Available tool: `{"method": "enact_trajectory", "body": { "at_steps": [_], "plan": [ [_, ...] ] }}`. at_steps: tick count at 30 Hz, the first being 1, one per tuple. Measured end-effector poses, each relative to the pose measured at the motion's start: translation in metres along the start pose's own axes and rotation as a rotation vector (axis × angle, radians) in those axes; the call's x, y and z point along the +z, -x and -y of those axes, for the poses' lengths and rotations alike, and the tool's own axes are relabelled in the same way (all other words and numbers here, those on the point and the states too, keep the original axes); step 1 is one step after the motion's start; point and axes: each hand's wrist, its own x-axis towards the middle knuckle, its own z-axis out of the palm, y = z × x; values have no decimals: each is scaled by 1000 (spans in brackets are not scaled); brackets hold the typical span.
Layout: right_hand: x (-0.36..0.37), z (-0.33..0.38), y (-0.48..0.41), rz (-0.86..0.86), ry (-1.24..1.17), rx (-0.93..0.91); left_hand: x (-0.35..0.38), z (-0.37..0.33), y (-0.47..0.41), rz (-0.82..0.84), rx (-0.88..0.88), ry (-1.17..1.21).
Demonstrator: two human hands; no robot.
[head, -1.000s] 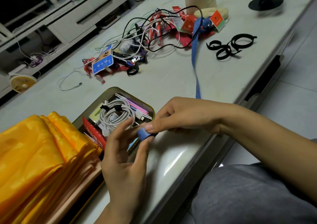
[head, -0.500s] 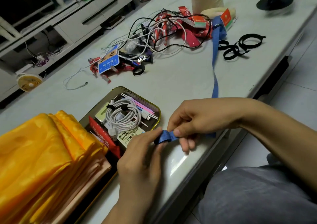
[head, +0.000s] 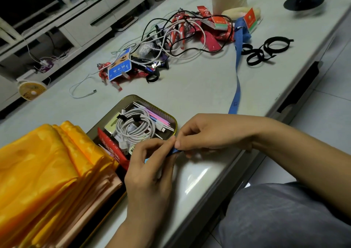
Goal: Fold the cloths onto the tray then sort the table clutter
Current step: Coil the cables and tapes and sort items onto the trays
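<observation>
we judge the cloth half done: the yellow cloths [head: 47, 168] lie folded in a stack on the tray [head: 152, 100], just left of our fingers. we are now in the sorting half. our left fingers [head: 161, 145] and right fingers [head: 190, 132] are curled and meet tip to tip. both pinch the near end of the blue tape [head: 237, 73], which looks rolled into a small wad between them; how tight the roll is we cannot tell. the rest of the tape runs away from the right fingers across the bench [head: 199, 88]. just beyond the left fingers a tied white cable [head: 134, 128] already sits in the tray. left to do, by our reckoning: wind up most of the tape, then clear the tangle [head: 171, 39] of cables and red wrappers well beyond the fingers, and the black loops [head: 266, 50] far past the right fingers.
</observation>
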Motion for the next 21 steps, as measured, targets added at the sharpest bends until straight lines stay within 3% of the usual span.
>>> {"method": "enact_trajectory", "body": {
  "at_steps": [8,13,16,19,21],
  "plan": [
    [2,-4,-2,-49,59,-121,0,0,1,-28,-36,75],
    [-5,-7,0,208,-357,-107,3,-1,-1,-94,-261,423],
    [-7,-12,-4,319,-511,-121,0,-5,-5,-50,-206,403],
    [-8,-12,-4,340,-484,-116,-1,-5,-5,-3,-181,352],
    [-12,-10,0,261,-384,-75,-1,-3,-5,12,-140,248]
  ]
}}
